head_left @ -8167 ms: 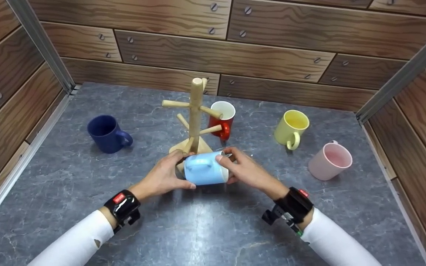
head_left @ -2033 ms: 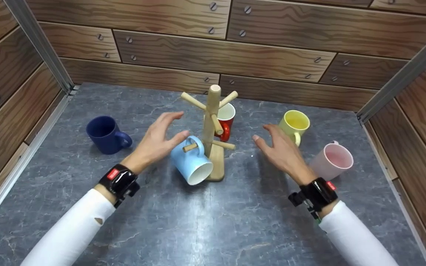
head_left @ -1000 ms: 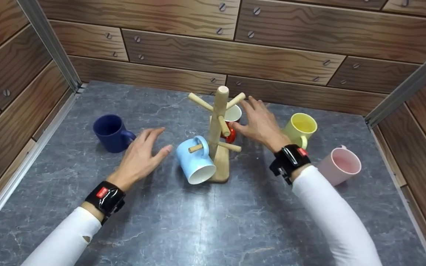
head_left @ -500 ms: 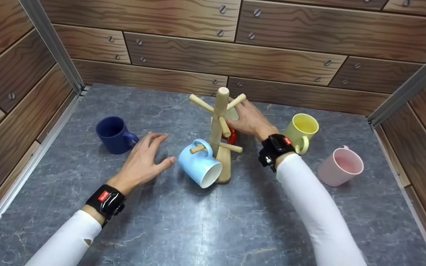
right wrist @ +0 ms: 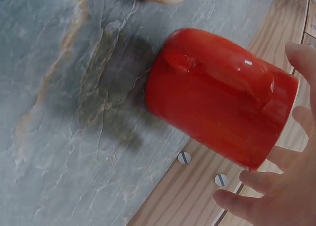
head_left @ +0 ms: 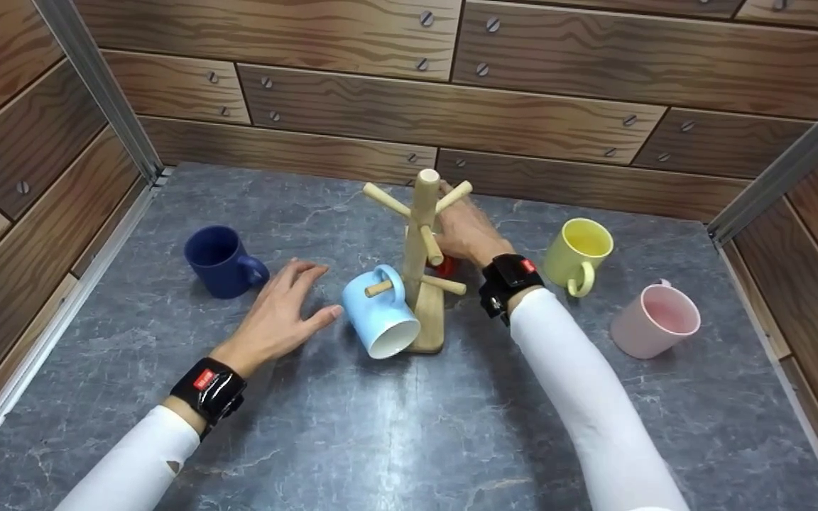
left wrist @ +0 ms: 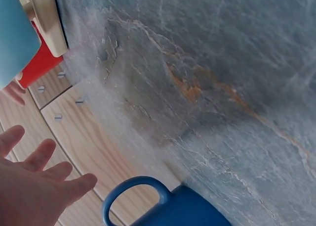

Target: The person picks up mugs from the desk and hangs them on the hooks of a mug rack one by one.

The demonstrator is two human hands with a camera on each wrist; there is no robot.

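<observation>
My right hand (head_left: 464,226) reaches behind the wooden mug tree (head_left: 415,248) to a red mug (right wrist: 212,97), mostly hidden in the head view. In the right wrist view its spread fingers and thumb lie around the mug's rim, without curling in on it. A light blue mug (head_left: 379,312) hangs by its handle from a lower peg, mouth tilted down toward the front. My left hand (head_left: 274,312) hovers with fingers apart, between that mug and a dark blue mug (head_left: 219,261); it holds nothing.
Yellow mug (head_left: 579,252) and pink mug (head_left: 654,323) stand upright on the right of the grey marbled tabletop (head_left: 324,433). Bare upper pegs of the mug tree stick out near my right hand. Wood-patterned walls (head_left: 352,99) enclose the back and sides.
The light blue mug, earlier between both hands, now hangs on the mug tree, which has turned. My right hand has moved left from near the yellow mug to the red one.
</observation>
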